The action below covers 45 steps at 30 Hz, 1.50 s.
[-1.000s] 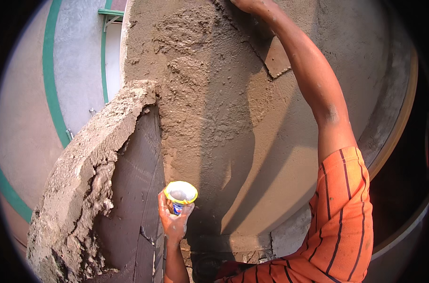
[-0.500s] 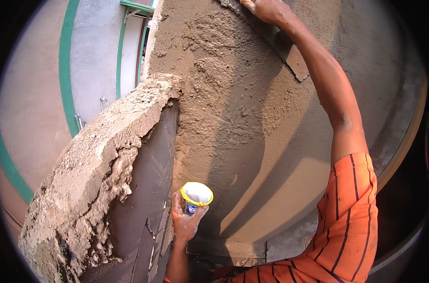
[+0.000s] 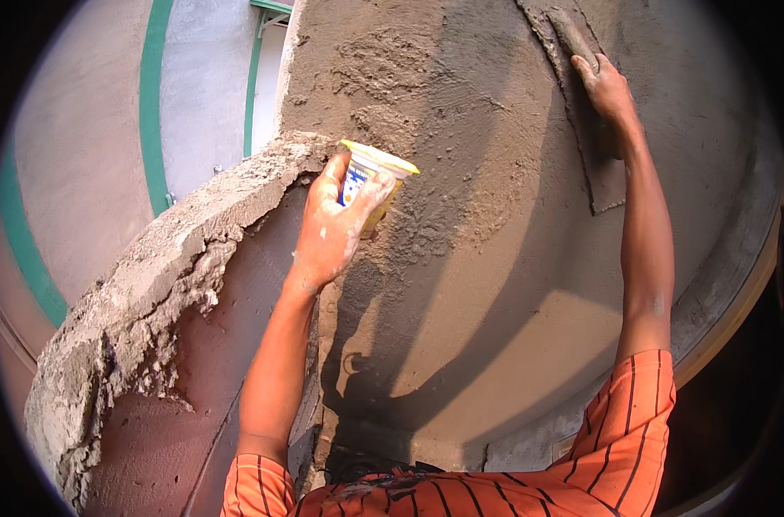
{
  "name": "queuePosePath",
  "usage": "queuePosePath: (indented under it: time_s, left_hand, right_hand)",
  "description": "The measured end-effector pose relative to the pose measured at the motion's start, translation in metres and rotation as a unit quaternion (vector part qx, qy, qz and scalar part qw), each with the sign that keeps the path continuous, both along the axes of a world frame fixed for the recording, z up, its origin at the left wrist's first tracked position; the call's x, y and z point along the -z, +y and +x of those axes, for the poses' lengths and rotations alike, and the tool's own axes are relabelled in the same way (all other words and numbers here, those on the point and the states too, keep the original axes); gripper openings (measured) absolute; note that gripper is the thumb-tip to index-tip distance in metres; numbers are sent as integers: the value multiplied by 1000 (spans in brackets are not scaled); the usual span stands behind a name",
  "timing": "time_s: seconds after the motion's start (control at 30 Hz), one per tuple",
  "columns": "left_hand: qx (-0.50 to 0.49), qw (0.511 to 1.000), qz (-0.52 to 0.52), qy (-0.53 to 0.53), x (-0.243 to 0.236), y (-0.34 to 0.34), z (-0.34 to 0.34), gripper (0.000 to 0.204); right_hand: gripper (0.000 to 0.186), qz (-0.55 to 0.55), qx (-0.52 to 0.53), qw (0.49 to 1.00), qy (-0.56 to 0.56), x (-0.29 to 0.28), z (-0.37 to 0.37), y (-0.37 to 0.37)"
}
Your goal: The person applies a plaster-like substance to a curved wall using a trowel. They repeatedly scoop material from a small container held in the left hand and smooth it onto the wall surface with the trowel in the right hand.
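My left hand (image 3: 325,228), spotted with pale mortar, is closed around a small plastic cup (image 3: 382,164) with a yellow rim and a blue-and-white label. The cup tips slightly to the right in front of the wet mortar on the wall (image 3: 461,112); its inside is hidden from this angle. At the upper right, my right hand (image 3: 609,90) grips the handle of a long plastering float (image 3: 600,177). The float's flat blade lies along the wall, with a ridge of mortar on its left edge. Rough, lumpy mortar covers the area between both hands.
A low wall top with crumbly mortar (image 3: 151,250) curves along the left, above a dark reddish-brown face (image 3: 164,431). Beyond it stands a pale building (image 3: 204,95) with green bands. A curved ledge (image 3: 728,293) bounds the plastered wall at the right.
My left hand has lifted the cup from low near the corner to the height of the low wall's top. My right hand and the float have shifted right and down in the picture.
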State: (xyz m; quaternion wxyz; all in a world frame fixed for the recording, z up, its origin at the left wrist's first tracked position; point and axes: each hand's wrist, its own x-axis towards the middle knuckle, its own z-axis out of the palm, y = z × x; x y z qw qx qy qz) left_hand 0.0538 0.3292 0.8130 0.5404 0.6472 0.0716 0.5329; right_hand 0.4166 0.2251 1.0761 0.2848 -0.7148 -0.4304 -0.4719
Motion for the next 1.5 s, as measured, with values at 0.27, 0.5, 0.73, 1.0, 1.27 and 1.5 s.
queuePosePath:
  time_s: [0.27, 0.5, 0.73, 1.0, 1.27, 1.5]
  left_hand:
    - [-141, 982, 126, 16, -193, 74, -6, 37]
    - [-190, 955, 156, 166, -282, 129, 49, 31]
    - [-231, 938, 177, 190, -287, 147, 54, 31]
    - [-220, 957, 190, 4, -147, 76, 15, 56]
    - [-54, 998, 13, 22, 46, 32, 38, 53]
    - [18, 996, -61, 57, 137, 4, 4, 53]
  right_hand:
    - [76, -15, -66, 997, -34, -6, 0, 1]
    - [75, 26, -61, 997, -35, -3, 8, 9]
    - [71, -6, -119, 993, -17, -9, 12, 5]
    - [71, -40, -105, 993, -28, -5, -33, 2]
    - [57, -154, -37, 961, -226, 24, -145, 147]
    - [65, -172, 12, 967, -189, -4, -88, 60]
